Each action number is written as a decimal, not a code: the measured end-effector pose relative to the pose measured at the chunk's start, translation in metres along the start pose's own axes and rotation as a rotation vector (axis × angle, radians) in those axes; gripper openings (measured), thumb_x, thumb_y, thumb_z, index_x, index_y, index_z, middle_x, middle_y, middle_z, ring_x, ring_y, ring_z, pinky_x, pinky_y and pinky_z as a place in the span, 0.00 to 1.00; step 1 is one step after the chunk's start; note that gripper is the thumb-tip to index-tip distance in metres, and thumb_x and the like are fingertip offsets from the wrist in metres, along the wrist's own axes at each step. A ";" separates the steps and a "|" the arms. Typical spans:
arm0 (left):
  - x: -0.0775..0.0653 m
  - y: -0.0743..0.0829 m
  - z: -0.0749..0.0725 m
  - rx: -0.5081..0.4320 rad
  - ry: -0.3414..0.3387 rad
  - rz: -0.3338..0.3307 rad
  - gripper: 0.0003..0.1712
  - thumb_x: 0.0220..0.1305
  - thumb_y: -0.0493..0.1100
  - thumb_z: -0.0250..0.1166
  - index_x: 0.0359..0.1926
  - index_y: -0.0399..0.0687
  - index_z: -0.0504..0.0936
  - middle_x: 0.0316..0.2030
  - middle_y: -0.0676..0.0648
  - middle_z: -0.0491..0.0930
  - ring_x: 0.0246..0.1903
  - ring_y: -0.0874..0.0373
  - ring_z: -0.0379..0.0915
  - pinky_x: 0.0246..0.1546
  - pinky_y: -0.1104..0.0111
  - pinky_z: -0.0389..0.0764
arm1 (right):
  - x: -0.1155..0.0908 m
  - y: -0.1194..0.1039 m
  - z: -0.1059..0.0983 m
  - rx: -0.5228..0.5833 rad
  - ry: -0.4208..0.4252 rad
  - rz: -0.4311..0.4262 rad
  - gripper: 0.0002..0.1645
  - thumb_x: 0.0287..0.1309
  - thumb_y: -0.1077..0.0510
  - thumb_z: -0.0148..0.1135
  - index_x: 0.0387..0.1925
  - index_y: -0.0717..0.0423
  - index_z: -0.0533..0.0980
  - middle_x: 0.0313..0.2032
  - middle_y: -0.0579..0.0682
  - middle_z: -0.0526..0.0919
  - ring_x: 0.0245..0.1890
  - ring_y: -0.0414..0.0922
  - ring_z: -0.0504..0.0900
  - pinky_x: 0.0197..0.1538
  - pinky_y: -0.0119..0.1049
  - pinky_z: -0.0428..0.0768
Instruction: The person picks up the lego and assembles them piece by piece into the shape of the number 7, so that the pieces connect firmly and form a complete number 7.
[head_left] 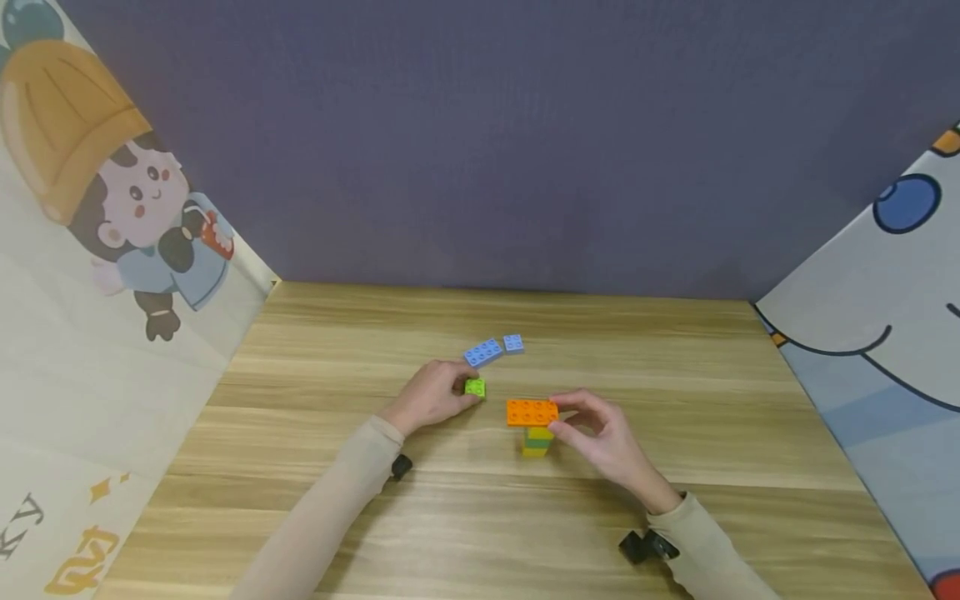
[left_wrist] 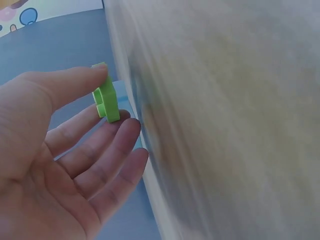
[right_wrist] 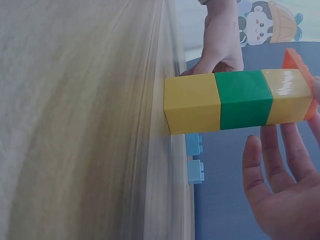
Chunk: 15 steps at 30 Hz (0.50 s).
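Note:
My left hand pinches a small lime-green toy brick between thumb and fingers, low over the table. In the left wrist view the green brick sits between thumb and forefinger, the other fingers loosely spread. An upright tower of yellow and green bricks stands on the table: yellow, green, yellow. On its top lies a longer orange brick, overhanging to the left. My right hand holds this orange brick at its right end, with thumb and forefinger.
Behind my left hand lie a long blue brick and a square blue brick. The wooden table ends at a dark back panel. Printed cloth panels flank it left and right.

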<state>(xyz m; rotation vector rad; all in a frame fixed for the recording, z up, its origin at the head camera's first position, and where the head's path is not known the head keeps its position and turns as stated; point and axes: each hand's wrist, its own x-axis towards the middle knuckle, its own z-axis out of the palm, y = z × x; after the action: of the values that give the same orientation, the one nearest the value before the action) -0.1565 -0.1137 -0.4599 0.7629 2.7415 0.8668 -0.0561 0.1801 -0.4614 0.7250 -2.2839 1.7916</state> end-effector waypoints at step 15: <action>-0.017 0.014 -0.010 -0.092 -0.019 0.007 0.23 0.67 0.48 0.75 0.61 0.48 0.86 0.50 0.49 0.89 0.42 0.60 0.85 0.47 0.64 0.88 | 0.000 -0.003 0.000 -0.018 0.004 0.029 0.19 0.63 0.75 0.68 0.56 0.66 0.81 0.54 0.33 0.85 0.49 0.33 0.85 0.49 0.33 0.88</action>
<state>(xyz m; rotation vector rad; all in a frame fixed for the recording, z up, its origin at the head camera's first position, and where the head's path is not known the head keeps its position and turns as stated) -0.1388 -0.1172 -0.4438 0.7601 2.6636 0.9743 -0.0549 0.1791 -0.4591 0.6877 -2.3166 1.7816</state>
